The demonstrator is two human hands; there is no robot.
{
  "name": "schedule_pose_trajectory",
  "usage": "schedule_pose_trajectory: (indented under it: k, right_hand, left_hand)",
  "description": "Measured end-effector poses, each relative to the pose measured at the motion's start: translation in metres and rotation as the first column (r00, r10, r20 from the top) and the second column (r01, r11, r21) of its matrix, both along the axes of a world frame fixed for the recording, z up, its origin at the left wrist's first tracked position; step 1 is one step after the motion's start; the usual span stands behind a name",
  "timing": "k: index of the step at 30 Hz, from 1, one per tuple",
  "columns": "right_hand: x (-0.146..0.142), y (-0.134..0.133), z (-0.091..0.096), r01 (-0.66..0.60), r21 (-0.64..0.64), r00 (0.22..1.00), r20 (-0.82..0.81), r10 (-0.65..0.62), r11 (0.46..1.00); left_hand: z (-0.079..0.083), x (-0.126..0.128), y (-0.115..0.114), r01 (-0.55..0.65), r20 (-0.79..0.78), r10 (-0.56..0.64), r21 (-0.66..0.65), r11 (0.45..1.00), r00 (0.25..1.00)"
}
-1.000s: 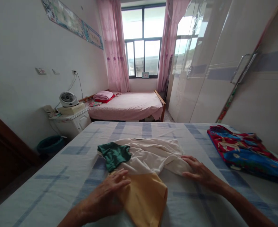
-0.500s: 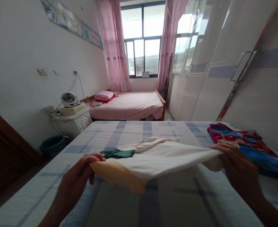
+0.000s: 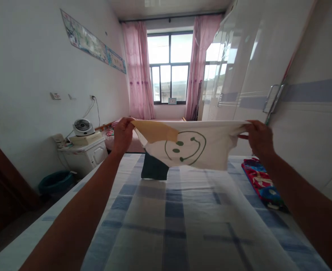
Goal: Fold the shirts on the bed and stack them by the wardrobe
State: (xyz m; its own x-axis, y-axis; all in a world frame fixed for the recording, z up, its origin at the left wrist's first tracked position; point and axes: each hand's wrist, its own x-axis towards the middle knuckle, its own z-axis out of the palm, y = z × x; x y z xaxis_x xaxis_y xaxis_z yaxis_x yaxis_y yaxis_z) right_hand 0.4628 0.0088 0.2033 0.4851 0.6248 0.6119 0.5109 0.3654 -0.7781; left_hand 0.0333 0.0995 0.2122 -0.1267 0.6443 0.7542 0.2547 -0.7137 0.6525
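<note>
A white T-shirt (image 3: 211, 150) with a green smiley face hangs stretched sideways between my hands, above the bed. One of its sleeves is dark green, and a yellow-orange panel runs along the upper left. My left hand (image 3: 124, 133) pinches the yellow corner. At the other end, my right hand (image 3: 259, 137) grips the white edge, its fingers closed over the cloth. The shirt's far side is hidden from me.
Below the shirt lies a bed with a blue-and-white checked sheet (image 3: 151, 233). A folded red and blue blanket (image 3: 260, 180) rests at its right. A fan (image 3: 83, 127) stands on a white cabinet (image 3: 99, 154), near a teal bin (image 3: 55, 182). Wardrobe doors (image 3: 239, 75) line the right.
Both hands have risen and moved away from me, lifting the shirt off the bed. It now hangs spread out, with the smiley face showing. The camera view has tilted up.
</note>
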Motion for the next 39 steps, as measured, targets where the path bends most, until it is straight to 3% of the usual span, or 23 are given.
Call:
schedule_pose_trajectory:
  k: [2,3,5,7,9,14,16,18,20,25,31,34,36,39]
  right_hand:
    - [0.004,-0.012,0.019,0.08,0.108,0.992,0.086,-0.089,0.991]
    - [0.005,-0.02,0.02,0.13,0.12,0.978,0.151,-0.148,0.984]
    - [0.005,-0.039,0.008,0.206,0.028,0.93,0.306,-0.205,0.978]
    - [0.003,-0.06,-0.02,0.262,-0.098,0.888,0.415,-0.2,0.96]
    - [0.001,-0.081,-0.06,0.247,-0.18,0.864,0.486,-0.132,0.952]
    - [-0.001,-0.125,-0.168,0.063,-0.35,0.837,0.529,0.142,0.934]
    - [0.001,-0.136,-0.199,0.02,-0.409,0.811,0.54,0.224,0.912]
    - [0.003,-0.142,-0.216,0.001,-0.436,0.784,0.559,0.269,0.9]
    - [0.006,-0.147,-0.219,0.012,-0.438,0.776,0.571,0.267,0.899]
    - [0.014,-0.163,-0.197,0.052,-0.417,0.767,0.599,0.231,0.907]
    - [0.016,-0.163,-0.181,0.026,-0.551,0.743,0.568,0.352,0.834]
    - [0.012,-0.13,-0.16,-0.006,-0.631,0.741,0.518,0.427,0.776]
    - [0.009,-0.093,-0.144,-0.038,-0.657,0.737,0.49,0.465,0.753]
    - [0.007,-0.036,-0.132,0.044,-0.58,0.808,0.499,0.312,0.814]
  left_hand:
    - [0.018,-0.003,-0.013,-0.018,-0.071,0.024,0.081,0.997,0.997]
    - [0.019,-0.005,-0.021,-0.028,-0.122,0.041,0.105,0.994,0.992]
    - [0.006,-0.011,-0.04,-0.047,-0.209,0.068,0.104,0.993,0.976]
    - [-0.022,-0.02,-0.058,-0.053,-0.281,0.062,0.042,0.998,0.958]
    - [-0.06,-0.033,-0.076,-0.025,-0.373,-0.003,-0.069,0.997,0.928]
    - [-0.154,-0.069,-0.12,0.071,-0.498,-0.28,-0.398,0.915,0.82]
    - [-0.177,-0.077,-0.132,0.08,-0.511,-0.346,-0.472,0.878,0.787]
    - [-0.187,-0.081,-0.141,0.081,-0.514,-0.363,-0.491,0.868,0.777]
    - [-0.186,-0.082,-0.147,0.074,-0.52,-0.35,-0.478,0.875,0.779]
    - [-0.171,-0.087,-0.155,0.08,-0.53,-0.375,-0.496,0.865,0.761]
    - [-0.169,-0.092,-0.146,0.052,-0.51,-0.396,-0.562,0.825,0.764]
    - [-0.164,-0.08,-0.123,0.07,-0.4,-0.419,-0.65,0.757,0.815]
    - [-0.164,-0.067,-0.101,0.109,-0.228,-0.385,-0.724,0.681,0.894]
    - [-0.173,-0.047,-0.066,0.114,0.036,-0.14,-0.79,0.602,0.99]
